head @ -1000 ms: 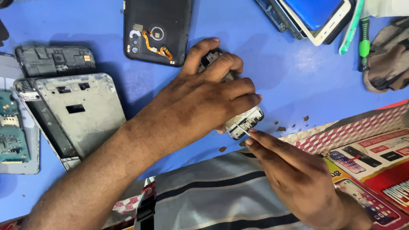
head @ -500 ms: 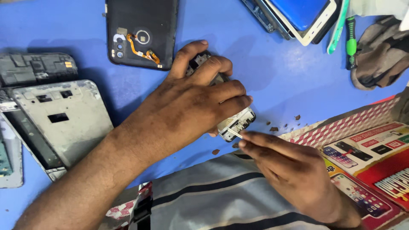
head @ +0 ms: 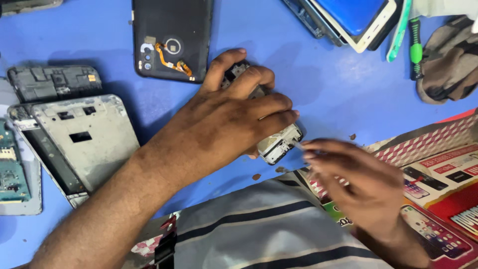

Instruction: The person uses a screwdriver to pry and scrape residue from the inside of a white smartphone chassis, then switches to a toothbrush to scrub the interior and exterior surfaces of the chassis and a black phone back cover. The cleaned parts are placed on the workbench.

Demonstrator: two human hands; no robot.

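- At the far left edge a green circuit board [head: 9, 172] lies on a pale tray-like plate [head: 22, 206], filling most of it; nothing else shows in that plate.
- Beside it sits a silver phone mid-frame [head: 79, 142], tilted, with a dark plastic inner cover [head: 54, 82] just above it, touching its top corner.
- Further right, a black phone back cover [head: 172, 37] lies inner side up on the blue worktop [head: 318, 84], an orange flex cable [head: 169, 57] running across its inside.
- Your left hand [head: 234, 119] comes next, reaching in from the lower left; its fingers are wrapped tight over a small phone frame [head: 280, 144], pressing it onto the worktop just in front of you. Only the pale lower end and a dark upper corner of the frame show past your knuckles.
- Small brown crumbs [head: 256, 176] lie on the blue surface near that frame.
- Your right hand [head: 361, 187] is blurred; its fingertips point at the frame's lower end, just beside it. It may pinch a thin tool, but you cannot tell whether the fingers are closed on anything.
- Under that hand is a printed cardboard box [head: 448, 169], red and white.
- Top right: a stack of phones with a blue screen [head: 356, 15], a green-handled screwdriver [head: 414, 52], then a brown cloth [head: 448, 69].
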